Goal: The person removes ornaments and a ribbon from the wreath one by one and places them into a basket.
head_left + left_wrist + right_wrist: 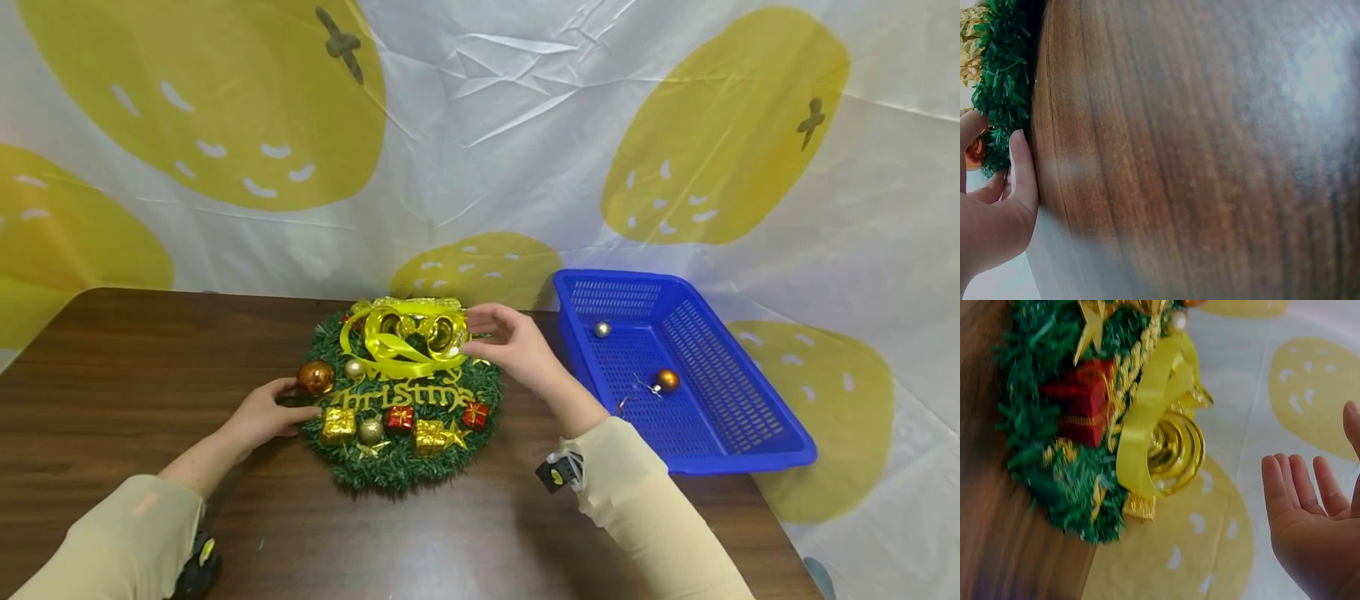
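Observation:
A round green Christmas wreath (pixel 397 479) lies on the brown table, decorated with small gift boxes, stars, balls and gold lettering. At its back sit a bright yellow ribbon bow (pixel 397 367) and shiny gold bells (pixel 1175 453). My left hand (pixel 262 412) is at the wreath's left edge, below an orange ball (pixel 315 377); its extended fingertips touch the green fringe. Beside the bow and bells hovers my right hand (pixel 510 342). Its fingers are apart and hold nothing in the right wrist view, with a gap between that hand (pixel 1316 531) and the bells.
To the right stands a blue plastic basket (pixel 780 450). Inside are a small silver ball (pixel 602 329), an orange ball (pixel 667 381) and a thin hook or wire. A white cloth with yellow fruit prints hangs behind the brown table (pixel 135 358).

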`<state>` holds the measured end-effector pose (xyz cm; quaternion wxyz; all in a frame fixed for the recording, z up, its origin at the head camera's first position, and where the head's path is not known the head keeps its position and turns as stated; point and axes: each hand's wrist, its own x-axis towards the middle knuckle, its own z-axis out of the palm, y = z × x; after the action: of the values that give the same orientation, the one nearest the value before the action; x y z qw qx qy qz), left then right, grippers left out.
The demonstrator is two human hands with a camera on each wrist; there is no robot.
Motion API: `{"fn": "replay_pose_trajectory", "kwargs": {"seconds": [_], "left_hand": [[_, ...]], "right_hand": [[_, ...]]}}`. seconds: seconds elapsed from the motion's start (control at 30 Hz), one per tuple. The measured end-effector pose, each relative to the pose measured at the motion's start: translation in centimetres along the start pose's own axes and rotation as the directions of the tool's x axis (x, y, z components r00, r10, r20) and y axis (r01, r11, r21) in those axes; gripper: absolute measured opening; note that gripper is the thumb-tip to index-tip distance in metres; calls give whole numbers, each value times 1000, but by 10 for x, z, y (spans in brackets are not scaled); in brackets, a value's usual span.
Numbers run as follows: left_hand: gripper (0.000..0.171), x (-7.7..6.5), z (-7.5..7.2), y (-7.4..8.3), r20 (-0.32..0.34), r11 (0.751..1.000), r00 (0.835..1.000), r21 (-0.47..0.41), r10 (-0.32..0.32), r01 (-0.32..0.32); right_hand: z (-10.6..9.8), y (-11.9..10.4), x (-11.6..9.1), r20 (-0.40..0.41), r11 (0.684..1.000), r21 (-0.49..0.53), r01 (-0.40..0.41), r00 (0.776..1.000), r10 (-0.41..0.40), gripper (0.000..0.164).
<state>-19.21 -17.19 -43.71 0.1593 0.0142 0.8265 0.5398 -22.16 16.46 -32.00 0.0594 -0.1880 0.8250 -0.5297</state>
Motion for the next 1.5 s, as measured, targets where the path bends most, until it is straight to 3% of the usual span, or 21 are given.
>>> {"fn": "replay_pose_trajectory", "kwargs": {"seconds": [0.23,0.47,0.93,1.5], "left_hand": [[96,6,-3,-9,2,999,1000,-8,31,-31],[83,0,0,-1,-7,1000,1000,-1,0,0],[80,-3,0,0,-13,1000,1000,2,-4,4],[79,-3,1,3,-16,1000,1000,7,-4,4]], "right_hand": [[21,0,0,85,999,43,0,996,-4,45],[40,2,1,152,996,93,-10,988,-4,48],[74,9,1,255,999,40,6,967,-16,54],[93,19,2,317,999,-40,32,948,-18,57]]}}
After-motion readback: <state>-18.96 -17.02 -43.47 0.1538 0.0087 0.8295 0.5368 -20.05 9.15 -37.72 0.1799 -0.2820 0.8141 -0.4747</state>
